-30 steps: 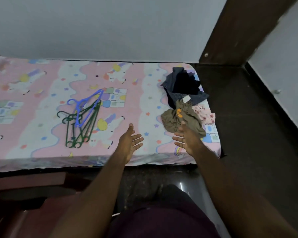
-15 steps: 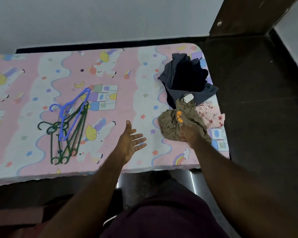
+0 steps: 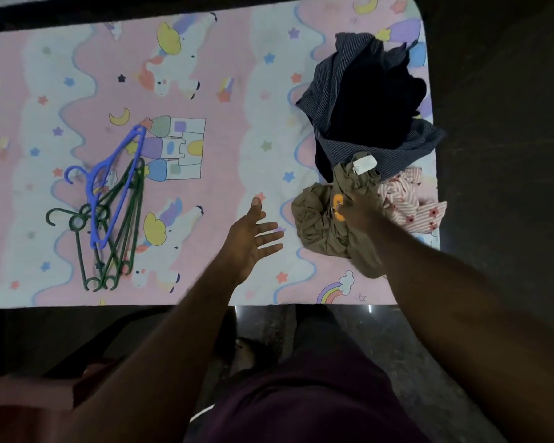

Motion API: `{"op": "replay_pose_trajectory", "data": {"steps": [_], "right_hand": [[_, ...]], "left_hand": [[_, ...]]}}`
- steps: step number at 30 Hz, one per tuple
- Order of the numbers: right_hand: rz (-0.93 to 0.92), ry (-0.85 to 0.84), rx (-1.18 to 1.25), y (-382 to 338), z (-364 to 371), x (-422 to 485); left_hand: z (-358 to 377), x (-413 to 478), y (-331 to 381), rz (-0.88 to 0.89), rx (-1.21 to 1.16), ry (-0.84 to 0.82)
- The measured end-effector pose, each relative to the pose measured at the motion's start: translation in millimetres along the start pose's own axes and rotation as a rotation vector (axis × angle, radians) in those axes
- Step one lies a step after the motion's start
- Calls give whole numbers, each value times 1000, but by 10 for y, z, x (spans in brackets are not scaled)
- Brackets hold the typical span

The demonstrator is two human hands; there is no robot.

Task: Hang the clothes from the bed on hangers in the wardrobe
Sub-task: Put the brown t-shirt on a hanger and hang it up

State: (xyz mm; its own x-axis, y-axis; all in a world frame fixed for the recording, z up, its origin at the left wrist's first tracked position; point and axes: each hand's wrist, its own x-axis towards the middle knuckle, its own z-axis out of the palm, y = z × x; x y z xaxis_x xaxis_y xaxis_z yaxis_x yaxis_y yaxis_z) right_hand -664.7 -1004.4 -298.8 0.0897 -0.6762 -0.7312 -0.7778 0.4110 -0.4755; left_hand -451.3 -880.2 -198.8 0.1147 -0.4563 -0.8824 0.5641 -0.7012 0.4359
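Right hand (image 3: 357, 214): fingers curl into the crumpled olive-green garment (image 3: 317, 219). Left hand (image 3: 248, 241) is spread and empty. Best to lift straight up — then shake out and find the neckline.

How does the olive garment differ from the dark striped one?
The olive garment is smaller and nearer; the dark striped garment is bigger and farther back. The right hand grips the olive garment; the dark striped garment is untouched. Both lie crumpled on the bed.

Dark glossy floor (image 3: 509, 187), bed (image 3: 231, 155) in a pink unicorn-print cover, reddish-brown surface (image 3: 20, 398) at lower left
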Motion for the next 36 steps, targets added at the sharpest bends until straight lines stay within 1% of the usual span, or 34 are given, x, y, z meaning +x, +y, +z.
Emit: {"op": "replay_pose_trajectory", "data": {"steps": [2, 4, 7, 9, 11, 13, 14, 16, 19, 21, 23, 25, 26, 29, 31, 34, 36], "right_hand": [[28, -52, -16, 18, -10, 96], [67, -61, -24, 92, -1, 218], [59, 2, -23, 224, 28, 349], [28, 75, 106, 115, -3, 221], [-35, 175, 190, -31, -3, 39], [-155, 218, 239, -195, -7, -193], [-222, 186, 267, -285, -2, -338], [-344, 65, 278, -439, 7, -635], [-434, -151, 295, -672, 34, -1083], [-502, -229, 337, -826, 84, -1371], [-536, -207, 340, -932, 118, -1584], [-563, -133, 319, -1017, 167, -1812], [-585, -97, 305, -1054, 210, -1922], [-653, 20, 270, -1151, 351, -2166], [-712, 83, 257, -1260, 480, -2348], [-794, 116, 203, -1475, 614, -2583], [-870, 151, 142, -1663, 674, -2757]], "left_hand": [[1, 37, 16, -13, 28, 28], [-14, 44, 47, -18, 68, 60], [-32, 14, 96, 3, 110, 79], [-37, -23, 113, 35, 150, 94], [-46, -57, 100, 92, 321, 128], [-44, -72, 79, 178, 584, 136], [-41, -96, 81, 238, 697, 125], [-11, -135, 81, 393, 855, 56], [58, -204, 136, 609, 1086, -114], [28, -265, 159, 691, 1164, -180], [-74, -329, 176, 716, 1186, -178], [-260, -469, 174, 746, 1164, -155], [-376, -560, 171, 795, 1106, -131], [-602, -872, 198, 1038, 886, 34], [-718, -1122, 249, 1144, 831, 64], [-926, -1371, 350, 1196, 836, 60], [-1155, -1460, 376, 1172, 828, 41]]}}
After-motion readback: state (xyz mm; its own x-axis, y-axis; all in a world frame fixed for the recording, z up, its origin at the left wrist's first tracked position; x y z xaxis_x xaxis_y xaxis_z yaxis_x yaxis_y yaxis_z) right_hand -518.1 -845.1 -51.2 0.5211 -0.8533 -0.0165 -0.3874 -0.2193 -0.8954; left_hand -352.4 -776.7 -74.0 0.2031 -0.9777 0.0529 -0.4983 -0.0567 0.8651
